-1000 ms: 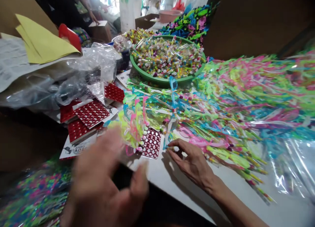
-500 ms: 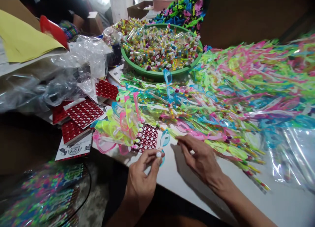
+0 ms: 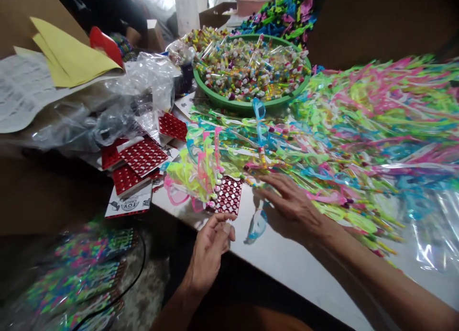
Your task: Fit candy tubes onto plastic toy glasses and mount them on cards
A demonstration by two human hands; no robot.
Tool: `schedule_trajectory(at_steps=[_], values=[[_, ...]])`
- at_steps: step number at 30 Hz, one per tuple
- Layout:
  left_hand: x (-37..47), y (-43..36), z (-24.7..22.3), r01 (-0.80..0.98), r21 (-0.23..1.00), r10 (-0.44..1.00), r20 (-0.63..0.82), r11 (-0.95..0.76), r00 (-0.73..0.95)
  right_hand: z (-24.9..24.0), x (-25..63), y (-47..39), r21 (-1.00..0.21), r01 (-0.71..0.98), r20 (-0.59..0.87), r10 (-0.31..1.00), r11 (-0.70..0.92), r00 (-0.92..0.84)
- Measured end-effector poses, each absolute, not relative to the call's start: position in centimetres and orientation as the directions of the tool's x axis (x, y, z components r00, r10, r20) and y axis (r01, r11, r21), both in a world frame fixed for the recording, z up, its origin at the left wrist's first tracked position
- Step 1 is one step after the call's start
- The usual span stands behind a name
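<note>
My left hand [image 3: 214, 242] is at the table's front edge, its fingers curled together with the thumb against them. What it holds, if anything, is hidden. My right hand [image 3: 292, 202] reaches over the table to the near edge of the pile, its fingertips at a candy-filled tube [image 3: 250, 180]; its thumb is hidden, so I cannot tell whether it grips. Blue toy glasses [image 3: 258, 226] are low over or on the white table between my hands. Left of them, a red card with round holes [image 3: 229, 194] carries pink and yellow-green plastic glasses [image 3: 191, 178] along its left side.
A green basin [image 3: 215, 97] heaped with candy tubes stands at the back. Many coloured plastic glasses [image 3: 358, 115] spread to the right, near clear plastic bags [image 3: 430, 235]. More red cards [image 3: 143, 155] and crumpled plastic [image 3: 150, 77] lie left. Bagged toys [image 3: 86, 259] are below.
The camera view has swung left. My left hand no longer shows the white piece at its fingertips. The blue glasses are now lower and nearer my right hand.
</note>
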State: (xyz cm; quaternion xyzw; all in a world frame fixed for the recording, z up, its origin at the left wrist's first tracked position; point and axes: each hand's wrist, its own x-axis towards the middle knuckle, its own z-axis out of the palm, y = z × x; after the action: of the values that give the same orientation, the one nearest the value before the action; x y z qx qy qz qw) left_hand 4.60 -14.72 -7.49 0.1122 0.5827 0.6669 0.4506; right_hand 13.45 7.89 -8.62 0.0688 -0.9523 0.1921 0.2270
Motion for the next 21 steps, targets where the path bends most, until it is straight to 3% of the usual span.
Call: schedule_trajectory(at_steps=[3,6,9,11,21], values=[[4.9,-14.5,-7.8,-0.419,0.905,0.749,-0.327,0.072,-0.576,-6.8,15.4,6.6,-0.601,-0.101,0.545,0.313,0.793,-0.778],[5.3,-13.9,-7.8,-0.415,0.909,0.780,-0.293,0.048,-0.552,-5.3,16.5,3.1,-0.889,-0.071,0.360,0.596,0.452,-0.718],[5.5,-13.3,-7.4,-0.433,0.900,0.805,-0.288,0.043,-0.519,-5.0,16.2,-0.1,-0.985,-0.143,0.172,0.618,0.097,-0.767],[5.6,-13.2,-7.0,-0.430,0.901,0.810,-0.294,0.058,-0.506,-5.3,15.9,-1.3,-0.982,-0.189,0.139,0.605,-0.019,-0.784],[6.0,-13.8,-6.1,-0.294,0.942,0.758,-0.311,0.163,-0.574,-5.0,16.2,-2.1,-0.972,-0.218,0.221,0.627,0.084,-0.747]])
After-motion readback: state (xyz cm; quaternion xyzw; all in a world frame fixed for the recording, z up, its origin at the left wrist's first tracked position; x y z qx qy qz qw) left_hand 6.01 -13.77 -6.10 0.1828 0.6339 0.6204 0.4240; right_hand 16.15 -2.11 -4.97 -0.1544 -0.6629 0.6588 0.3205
